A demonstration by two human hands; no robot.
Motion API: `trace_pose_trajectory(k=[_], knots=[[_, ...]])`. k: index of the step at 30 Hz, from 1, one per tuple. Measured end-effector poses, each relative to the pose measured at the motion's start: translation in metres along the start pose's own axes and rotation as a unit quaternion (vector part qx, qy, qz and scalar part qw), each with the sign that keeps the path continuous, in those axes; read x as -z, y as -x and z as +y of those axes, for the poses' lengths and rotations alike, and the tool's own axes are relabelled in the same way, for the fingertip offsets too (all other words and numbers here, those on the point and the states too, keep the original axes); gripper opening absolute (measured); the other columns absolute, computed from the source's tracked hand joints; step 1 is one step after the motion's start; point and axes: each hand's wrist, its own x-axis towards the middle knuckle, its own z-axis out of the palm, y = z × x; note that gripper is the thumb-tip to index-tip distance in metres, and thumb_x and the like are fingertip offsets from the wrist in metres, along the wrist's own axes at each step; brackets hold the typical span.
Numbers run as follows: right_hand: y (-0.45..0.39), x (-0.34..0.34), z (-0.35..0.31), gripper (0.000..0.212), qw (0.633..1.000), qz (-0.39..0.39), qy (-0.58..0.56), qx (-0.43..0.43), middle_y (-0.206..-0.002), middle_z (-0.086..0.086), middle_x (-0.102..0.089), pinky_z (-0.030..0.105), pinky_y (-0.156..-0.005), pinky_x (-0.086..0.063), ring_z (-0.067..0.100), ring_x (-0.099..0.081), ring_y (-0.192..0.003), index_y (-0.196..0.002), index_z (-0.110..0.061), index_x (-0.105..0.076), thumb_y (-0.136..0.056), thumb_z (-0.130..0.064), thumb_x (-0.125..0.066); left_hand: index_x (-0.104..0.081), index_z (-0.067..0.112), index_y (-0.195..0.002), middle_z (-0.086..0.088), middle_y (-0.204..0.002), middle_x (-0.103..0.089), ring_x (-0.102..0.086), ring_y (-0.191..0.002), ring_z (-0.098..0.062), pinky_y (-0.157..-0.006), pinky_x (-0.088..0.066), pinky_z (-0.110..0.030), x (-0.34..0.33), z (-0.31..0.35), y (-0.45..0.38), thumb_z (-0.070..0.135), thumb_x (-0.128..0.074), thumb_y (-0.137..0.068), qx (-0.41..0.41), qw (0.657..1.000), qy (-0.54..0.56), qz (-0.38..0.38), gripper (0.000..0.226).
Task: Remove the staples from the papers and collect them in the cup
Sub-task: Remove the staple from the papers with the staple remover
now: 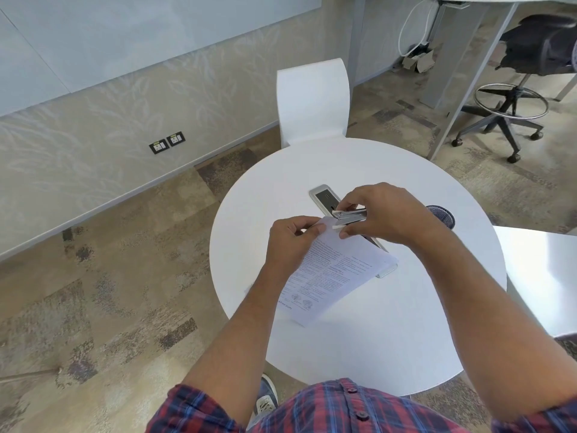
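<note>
A stapled set of printed papers point(331, 276) is held tilted above the round white table point(390, 332). My left hand point(292, 242) pinches the papers near their top corner. My right hand point(387, 214) grips a small metal stapler point(349, 216), whose tip sits at that same top corner of the papers. A dark blue cup point(443, 215) stands on the table behind my right hand, mostly hidden by it. No staple can be made out.
A grey power socket strip point(324, 198) is set into the table's middle, partly under the papers. A white chair point(313, 101) stands at the far side. A second white surface point(540, 276) lies to the right, and a black office chair point(515, 89) stands beyond.
</note>
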Motion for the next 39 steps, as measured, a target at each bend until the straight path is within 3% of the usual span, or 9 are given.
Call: trace_pose_trajectory(k=[10, 15, 20, 23, 28, 32, 34, 36, 39], knots=[[-0.006, 0.005, -0.010, 0.044, 0.999, -0.015, 0.043, 0.023, -0.113, -0.016, -0.074, 0.035, -0.084, -0.049, 0.014, -0.064, -0.102, -0.115, -0.038, -0.074, -0.078, -0.060, -0.082, -0.084, 0.021, -0.092, -0.002, -0.087, -0.081, -0.074, -0.090, -0.037, -0.083, -0.059, -0.056, -0.001, 0.003, 0.003, 0.028, -0.081, -0.086, -0.005, 1.000, 0.002, -0.017, 0.010], [-0.007, 0.007, -0.010, 0.044, 0.999, -0.020, 0.032, 0.026, -0.111, -0.016, -0.075, 0.036, -0.085, -0.051, 0.013, -0.065, -0.099, -0.114, -0.037, -0.076, -0.078, -0.061, -0.082, -0.082, 0.021, -0.092, 0.000, -0.088, -0.081, -0.077, -0.088, -0.030, -0.085, -0.060, -0.059, 0.000, 0.004, 0.001, 0.029, -0.084, -0.082, -0.002, 1.000, -0.014, -0.027, 0.013], [-0.009, 0.008, -0.009, 0.042, 0.999, -0.032, 0.021, 0.022, -0.107, -0.013, -0.075, 0.035, -0.083, -0.051, 0.014, -0.065, -0.096, -0.112, -0.034, -0.078, -0.079, -0.060, -0.082, -0.077, 0.023, -0.097, -0.002, -0.081, -0.081, -0.074, -0.074, -0.020, -0.072, -0.053, -0.038, 0.000, 0.008, 0.003, 0.027, -0.086, -0.081, -0.006, 0.999, -0.007, -0.045, 0.019], [-0.012, 0.008, -0.007, 0.042, 0.998, -0.051, 0.025, 0.026, -0.101, -0.015, -0.073, 0.027, -0.070, -0.043, 0.011, -0.062, -0.088, -0.109, -0.034, -0.078, -0.077, -0.060, -0.083, -0.077, 0.021, -0.096, -0.003, -0.079, -0.080, -0.068, -0.068, -0.015, -0.070, -0.046, -0.031, 0.001, 0.008, 0.004, 0.023, -0.086, -0.080, 0.000, 0.998, -0.001, -0.059, 0.019], [-0.017, 0.010, -0.005, 0.040, 0.996, -0.082, 0.020, 0.027, -0.079, -0.024, -0.060, 0.021, -0.061, -0.033, -0.003, -0.053, -0.073, -0.107, -0.032, -0.078, -0.077, -0.058, -0.084, -0.077, 0.021, -0.096, -0.004, -0.078, -0.080, -0.069, -0.071, -0.018, -0.071, -0.047, -0.033, 0.000, 0.006, 0.005, 0.018, -0.086, -0.081, 0.005, 0.997, 0.001, -0.071, 0.018], [-0.021, 0.008, -0.004, 0.043, 0.996, -0.090, -0.012, 0.024, -0.082, -0.024, -0.064, 0.020, -0.064, -0.039, -0.006, -0.056, -0.075, -0.107, -0.029, -0.078, -0.076, -0.059, -0.084, -0.078, 0.024, -0.098, -0.007, -0.079, -0.080, -0.066, -0.071, -0.022, -0.073, -0.046, -0.036, 0.002, 0.007, 0.006, 0.029, -0.089, -0.078, 0.002, 0.996, 0.006, -0.084, 0.023], [-0.021, 0.007, -0.003, 0.043, 0.995, -0.095, -0.024, 0.024, -0.084, -0.023, -0.066, 0.020, -0.065, -0.040, -0.007, -0.058, -0.077, -0.106, -0.028, -0.079, -0.076, -0.059, -0.085, -0.079, 0.024, -0.100, -0.009, -0.081, -0.080, -0.070, -0.074, -0.034, -0.074, -0.049, -0.042, 0.002, 0.008, 0.006, 0.035, -0.089, -0.077, 0.001, 0.995, 0.007, -0.095, 0.028], [-0.022, 0.007, -0.003, 0.043, 0.994, -0.102, -0.024, 0.027, -0.083, -0.024, -0.065, 0.020, -0.065, -0.041, -0.007, -0.057, -0.076, -0.106, -0.028, -0.080, -0.075, -0.058, -0.086, -0.080, 0.023, -0.102, -0.008, -0.085, -0.081, -0.074, -0.088, -0.042, -0.083, -0.056, -0.053, 0.002, 0.008, 0.007, 0.036, -0.088, -0.077, 0.002, 0.994, 0.001, -0.106, 0.029], [-0.024, 0.007, -0.004, 0.042, 0.994, -0.108, -0.011, 0.030, -0.080, -0.025, -0.063, 0.020, -0.064, -0.040, -0.006, -0.056, -0.074, -0.103, -0.029, -0.079, -0.074, -0.058, -0.087, -0.079, 0.019, -0.109, -0.004, -0.090, -0.082, -0.076, -0.093, -0.037, -0.095, -0.055, -0.057, 0.002, 0.008, 0.008, 0.028, -0.085, -0.081, 0.000, 0.992, -0.016, -0.128, 0.030]])
